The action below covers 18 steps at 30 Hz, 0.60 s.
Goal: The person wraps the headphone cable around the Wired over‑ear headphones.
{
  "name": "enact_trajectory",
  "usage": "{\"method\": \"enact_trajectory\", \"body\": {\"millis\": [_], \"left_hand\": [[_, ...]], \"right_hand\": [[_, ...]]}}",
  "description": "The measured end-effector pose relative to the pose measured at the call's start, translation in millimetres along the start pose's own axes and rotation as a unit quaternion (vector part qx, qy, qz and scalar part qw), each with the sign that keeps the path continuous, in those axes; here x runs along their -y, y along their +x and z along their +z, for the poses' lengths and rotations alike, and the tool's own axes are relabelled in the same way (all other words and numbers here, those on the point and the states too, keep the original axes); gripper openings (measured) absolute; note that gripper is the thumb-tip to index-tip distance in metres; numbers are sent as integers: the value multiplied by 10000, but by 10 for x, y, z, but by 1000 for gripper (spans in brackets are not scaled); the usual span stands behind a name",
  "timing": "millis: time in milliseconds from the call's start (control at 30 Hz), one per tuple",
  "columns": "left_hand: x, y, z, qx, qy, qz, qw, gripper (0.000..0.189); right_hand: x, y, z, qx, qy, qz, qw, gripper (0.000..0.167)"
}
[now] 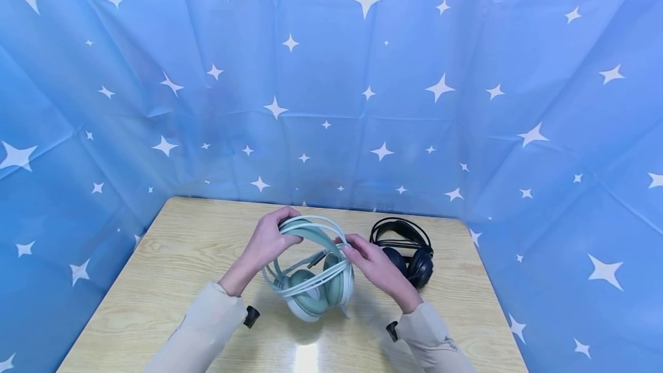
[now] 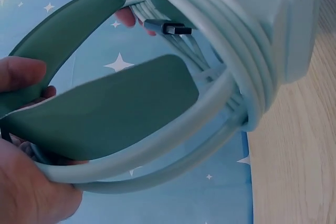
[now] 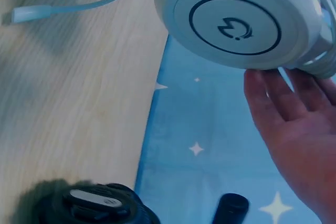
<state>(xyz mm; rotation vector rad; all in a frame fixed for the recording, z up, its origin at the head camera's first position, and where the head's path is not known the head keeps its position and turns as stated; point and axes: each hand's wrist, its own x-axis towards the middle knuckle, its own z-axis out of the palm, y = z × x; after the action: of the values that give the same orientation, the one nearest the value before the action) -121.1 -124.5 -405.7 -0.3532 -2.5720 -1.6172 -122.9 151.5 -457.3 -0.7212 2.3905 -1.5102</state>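
A pale green and white headset (image 1: 309, 299) is held up over the table, its ear cups hanging toward me. My left hand (image 1: 271, 239) grips the headband, thumb on the dark green inner strap (image 2: 115, 108) and fingers round the outer tubes. At the other side my right hand (image 1: 374, 261) holds the headset where the band meets the ear cup. Loops of pale cable (image 2: 247, 45) wrap around the headset, and a dark USB plug (image 2: 176, 28) shows among them. From the round white ear cup (image 3: 236, 27) a thin microphone boom (image 3: 100, 4) sticks out.
A black headset (image 1: 419, 268) lies on the wooden table (image 1: 171, 258), right of my right hand, with its cable looped over it. Blue star-printed curtain (image 1: 331, 102) surrounds the back and sides of the table. A small black object sits by each sleeve cuff.
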Motion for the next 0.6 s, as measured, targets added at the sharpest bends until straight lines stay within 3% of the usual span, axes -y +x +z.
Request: {"method": "enact_trajectory", "body": {"millis": [133,400,600], "left_hand": [[3,50,-14,232,10,-170,9996,27],[112,143,-17,729,928,-104,9930,29],[232,127,-25,960,1098,-158,9892,33]], "right_hand": [[-46,-12,21,-119,115,9,9999,34],[-45,-11,154,-717,-139,111,9973,34],[-92,5,262,-887,-21,202,9959,35]]}}
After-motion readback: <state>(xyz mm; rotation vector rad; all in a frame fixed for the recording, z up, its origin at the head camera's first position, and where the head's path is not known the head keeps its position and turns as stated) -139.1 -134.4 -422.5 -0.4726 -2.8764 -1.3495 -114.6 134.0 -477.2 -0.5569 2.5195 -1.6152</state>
